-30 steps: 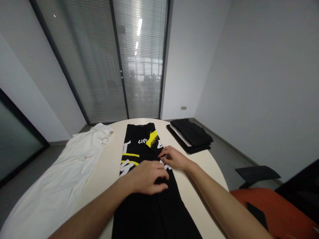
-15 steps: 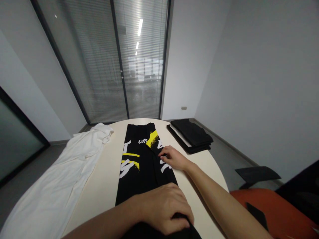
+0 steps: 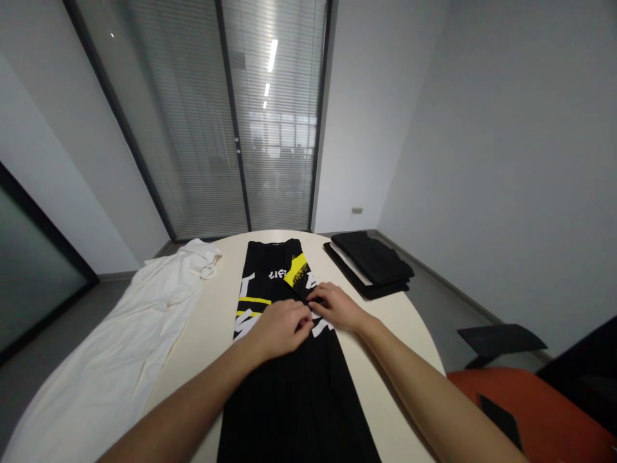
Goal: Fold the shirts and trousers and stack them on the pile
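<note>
A black garment (image 3: pixel 294 399) with white and yellow print lies lengthwise down the middle of the table, folded into a long strip, its near end running out of the bottom of the view. My left hand (image 3: pixel 282 326) rests on its middle, fingers curled together at the cloth near the fold edge. Just right of it, my right hand (image 3: pixel 335 306) touches the right part of the garment, with thumb and fingertips pinched on the fabric by the print. The two hands are close together.
White cloth (image 3: pixel 120 347) covers the left side of the round cream table (image 3: pixel 385 360). Folded dark garments (image 3: pixel 369 260) are stacked at the back right. An orange chair (image 3: pixel 525 405) with a black armrest stands at the right.
My left hand has moved forward and left from the near part of the garment to beside my right hand. The near part now lies flatter. My right hand has barely moved.
</note>
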Demonstrator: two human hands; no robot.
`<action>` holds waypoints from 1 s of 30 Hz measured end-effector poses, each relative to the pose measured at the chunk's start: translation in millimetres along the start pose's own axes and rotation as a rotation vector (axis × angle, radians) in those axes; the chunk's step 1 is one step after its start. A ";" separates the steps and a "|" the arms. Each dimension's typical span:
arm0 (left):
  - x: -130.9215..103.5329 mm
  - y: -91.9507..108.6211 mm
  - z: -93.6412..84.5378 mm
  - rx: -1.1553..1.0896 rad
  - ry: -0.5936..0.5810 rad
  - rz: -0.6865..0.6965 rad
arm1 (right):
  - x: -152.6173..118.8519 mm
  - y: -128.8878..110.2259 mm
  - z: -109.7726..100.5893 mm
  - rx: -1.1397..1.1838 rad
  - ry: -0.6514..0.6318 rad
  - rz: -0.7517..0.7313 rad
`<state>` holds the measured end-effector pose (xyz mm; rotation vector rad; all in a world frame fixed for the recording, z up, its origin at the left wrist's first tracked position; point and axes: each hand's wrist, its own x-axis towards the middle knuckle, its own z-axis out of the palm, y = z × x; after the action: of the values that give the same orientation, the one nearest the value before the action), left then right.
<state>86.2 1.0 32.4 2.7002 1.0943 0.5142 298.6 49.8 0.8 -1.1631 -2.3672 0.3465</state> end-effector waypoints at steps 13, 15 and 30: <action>-3.2 -73.5 46.3 0.301 0.198 -0.524 | 76.0 -45.3 8.6 -0.381 0.002 0.217; -2.9 -73.5 45.2 0.307 0.185 -0.524 | 91.0 -48.7 14.6 -0.402 -0.007 0.214; -1.7 -70.2 38.3 0.250 0.237 -0.477 | 114.8 -5.7 43.4 0.062 -0.048 0.187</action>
<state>55.0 48.3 -23.9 2.4749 1.9118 0.6557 211.9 136.8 1.1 -1.3640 -2.2760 0.5130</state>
